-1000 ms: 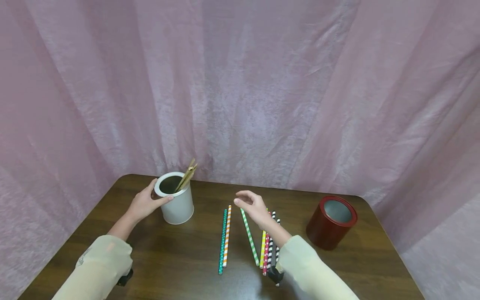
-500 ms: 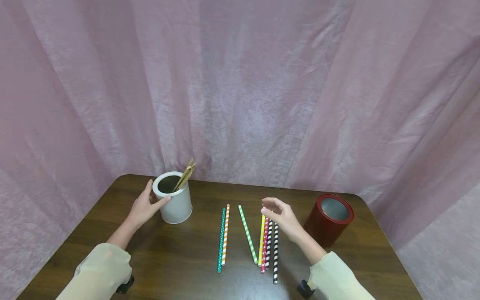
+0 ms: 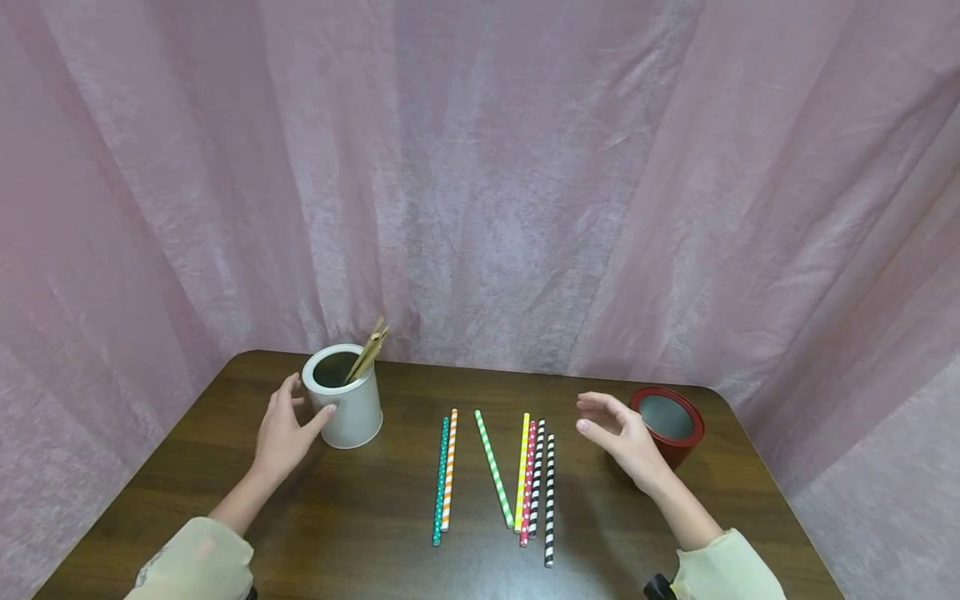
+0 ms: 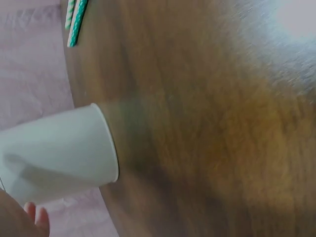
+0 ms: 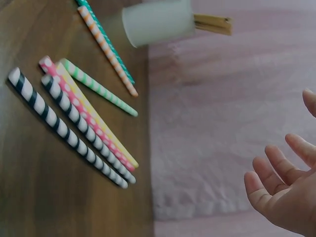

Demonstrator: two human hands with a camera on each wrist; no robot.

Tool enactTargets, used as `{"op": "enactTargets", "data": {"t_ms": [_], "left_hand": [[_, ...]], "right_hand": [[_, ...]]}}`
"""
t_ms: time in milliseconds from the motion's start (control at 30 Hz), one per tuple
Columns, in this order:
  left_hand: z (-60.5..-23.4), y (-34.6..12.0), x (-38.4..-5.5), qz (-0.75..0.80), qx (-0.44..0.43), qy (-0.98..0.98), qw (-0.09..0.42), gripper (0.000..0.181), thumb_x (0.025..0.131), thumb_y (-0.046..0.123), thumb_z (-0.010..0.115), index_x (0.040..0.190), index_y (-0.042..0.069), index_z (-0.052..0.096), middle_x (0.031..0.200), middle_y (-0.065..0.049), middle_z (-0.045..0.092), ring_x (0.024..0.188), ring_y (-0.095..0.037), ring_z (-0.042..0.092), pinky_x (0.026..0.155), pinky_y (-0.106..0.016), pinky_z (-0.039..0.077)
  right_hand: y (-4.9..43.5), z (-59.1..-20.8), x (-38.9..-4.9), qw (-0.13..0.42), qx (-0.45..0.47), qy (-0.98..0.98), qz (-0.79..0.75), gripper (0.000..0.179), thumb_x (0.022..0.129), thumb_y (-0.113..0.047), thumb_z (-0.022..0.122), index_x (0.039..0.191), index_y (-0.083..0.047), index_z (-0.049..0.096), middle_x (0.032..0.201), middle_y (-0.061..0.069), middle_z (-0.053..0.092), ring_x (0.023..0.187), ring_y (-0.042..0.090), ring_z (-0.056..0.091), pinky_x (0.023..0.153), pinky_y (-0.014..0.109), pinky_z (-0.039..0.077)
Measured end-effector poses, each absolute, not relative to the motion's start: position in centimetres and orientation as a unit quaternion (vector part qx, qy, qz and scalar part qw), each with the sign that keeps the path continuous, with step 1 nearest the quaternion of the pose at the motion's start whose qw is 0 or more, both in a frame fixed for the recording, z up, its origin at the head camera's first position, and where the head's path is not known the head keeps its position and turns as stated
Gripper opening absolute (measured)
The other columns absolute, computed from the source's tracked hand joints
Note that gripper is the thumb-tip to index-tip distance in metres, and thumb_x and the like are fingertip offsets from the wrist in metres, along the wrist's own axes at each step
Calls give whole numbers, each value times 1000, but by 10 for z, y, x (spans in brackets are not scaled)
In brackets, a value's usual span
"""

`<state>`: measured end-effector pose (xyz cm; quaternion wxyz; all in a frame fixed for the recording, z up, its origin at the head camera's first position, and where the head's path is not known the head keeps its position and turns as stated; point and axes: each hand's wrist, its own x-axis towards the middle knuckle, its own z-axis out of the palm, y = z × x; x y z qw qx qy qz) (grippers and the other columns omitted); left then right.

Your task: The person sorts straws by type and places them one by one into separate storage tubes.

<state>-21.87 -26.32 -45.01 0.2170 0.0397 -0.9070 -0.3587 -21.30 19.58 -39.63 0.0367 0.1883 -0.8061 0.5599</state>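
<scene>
A white can (image 3: 352, 414) stands at the back left of the table, with several tan sticks (image 3: 369, 350) leaning out of its mouth. My left hand (image 3: 283, 433) is beside the can with fingers spread, thumb tip overlapping its front in the head view. In the left wrist view, the fingers (image 4: 43, 219) show below the can wall. On the right, my right hand (image 3: 628, 446) hovers with loosely bent fingers and nothing in them. It partly hides a red can (image 3: 677, 446). The right wrist view shows its fingers (image 5: 276, 165) apart, palm visible.
Striped and dotted paper straws lie mid-table: teal (image 3: 441, 483) and orange (image 3: 450, 471) side by side, green (image 3: 495, 471) slanted, then yellow (image 3: 522, 475), pink (image 3: 528, 492) and two black-and-white straws (image 3: 550, 500). A pink curtain (image 3: 480, 183) hangs behind the table's back edge.
My right hand has moved right, from over the straws to the front of the red can. My left hand has drawn slightly down and away from the white can's rim.
</scene>
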Motion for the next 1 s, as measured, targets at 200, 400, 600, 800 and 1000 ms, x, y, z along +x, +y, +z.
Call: {"op": "enactTargets", "data": {"t_ms": [200,400,600,800,1000], "left_hand": [[-457,-244,-209,-357,68,-878,313,49,77,20,66,115,0,42,101,-13,49,80,-22,54,63,-34,39],[-462,-223,-201,-354,37,-869,344,37,74,14,67,104,3,48,88,-5,53,67,-9,48,58,-25,38],[-469,-202,-196,-362,-11,-874,325,32,72,10,67,99,6,51,87,-1,56,66,-8,50,55,-21,40],[-480,-184,-195,-363,-44,-891,271,31,73,12,66,102,7,54,92,-2,58,69,-10,54,54,-20,41],[-489,-168,-197,-356,-62,-912,195,22,76,15,65,97,16,58,94,4,58,74,-10,57,60,-22,44]], "right_hand": [[223,-383,-203,79,202,-829,516,41,84,-10,58,123,-8,45,115,-12,49,101,2,46,78,15,43],[244,-374,-195,136,192,-861,451,48,80,-8,62,125,-13,45,117,-11,45,105,3,39,79,19,37],[265,-377,-196,161,157,-872,435,52,78,-9,65,126,-7,44,125,4,39,108,2,33,79,20,32],[284,-392,-199,161,99,-884,427,59,78,-14,66,130,-7,39,130,8,31,106,3,32,76,18,33],[298,-404,-202,128,61,-889,435,71,79,-18,65,137,-9,25,133,11,23,109,20,33,77,15,34]]}}
